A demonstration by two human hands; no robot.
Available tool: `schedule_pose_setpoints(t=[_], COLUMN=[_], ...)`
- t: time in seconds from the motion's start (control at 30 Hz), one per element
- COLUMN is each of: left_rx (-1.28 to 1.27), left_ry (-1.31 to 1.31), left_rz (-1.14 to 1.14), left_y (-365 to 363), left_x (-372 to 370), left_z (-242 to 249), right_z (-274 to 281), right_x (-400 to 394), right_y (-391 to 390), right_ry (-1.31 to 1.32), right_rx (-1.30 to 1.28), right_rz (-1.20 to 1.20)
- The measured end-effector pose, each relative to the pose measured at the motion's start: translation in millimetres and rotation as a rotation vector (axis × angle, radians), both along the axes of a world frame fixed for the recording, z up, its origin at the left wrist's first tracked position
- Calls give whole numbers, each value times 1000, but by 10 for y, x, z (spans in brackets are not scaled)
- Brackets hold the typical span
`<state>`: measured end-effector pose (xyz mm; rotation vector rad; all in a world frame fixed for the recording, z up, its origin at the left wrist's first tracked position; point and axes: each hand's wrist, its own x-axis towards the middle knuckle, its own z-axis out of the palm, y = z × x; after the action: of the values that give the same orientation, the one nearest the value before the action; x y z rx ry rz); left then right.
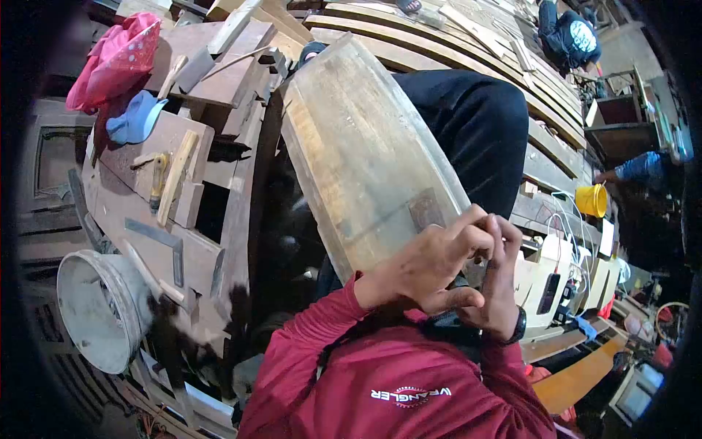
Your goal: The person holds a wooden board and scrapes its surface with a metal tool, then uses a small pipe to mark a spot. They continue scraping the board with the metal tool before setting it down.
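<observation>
A wooden panel with bevelled edges (358, 124) lies tilted across my lap, its surface pale and dusty. On its near end rests a small brown rectangular piece (425, 211) that looks like sandpaper. Above that end my left hand (435, 265) is closed, fingers curled toward my right hand. My right hand (501, 274), with a dark watch on the wrist, is also bent inward, its fingertips meeting the left fingers. Whatever may sit between the fingers is hidden.
Left, a workbench holds a metal square (164, 241), a yellow-handled tool (159, 179) and a blue cap (137, 118). A white bucket (95, 307) stands lower left. Right are a yellow bucket (591, 200), cables and a phone (548, 293). Another person (570, 36) is at the far right.
</observation>
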<state>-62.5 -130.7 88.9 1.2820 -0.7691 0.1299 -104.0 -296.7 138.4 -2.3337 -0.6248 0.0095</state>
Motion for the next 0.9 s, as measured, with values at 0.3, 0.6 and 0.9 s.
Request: schedule_pose_setpoints(t=[0.3,0.6,0.9], left_rx=[-213,-196,-658], left_ry=[196,755,1072], left_rz=[32,973,471], left_y=[109,1249,1301], left_x=[-418,-277,-148], left_z=[-190,-1583,-1806], right_z=[-134,-8,-146], right_x=[-229,-296,-352], right_y=[295,67,-73], right_ry=[-125,-120,-105], right_rx=[-103,-73,-84], right_rz=[65,-27,-77])
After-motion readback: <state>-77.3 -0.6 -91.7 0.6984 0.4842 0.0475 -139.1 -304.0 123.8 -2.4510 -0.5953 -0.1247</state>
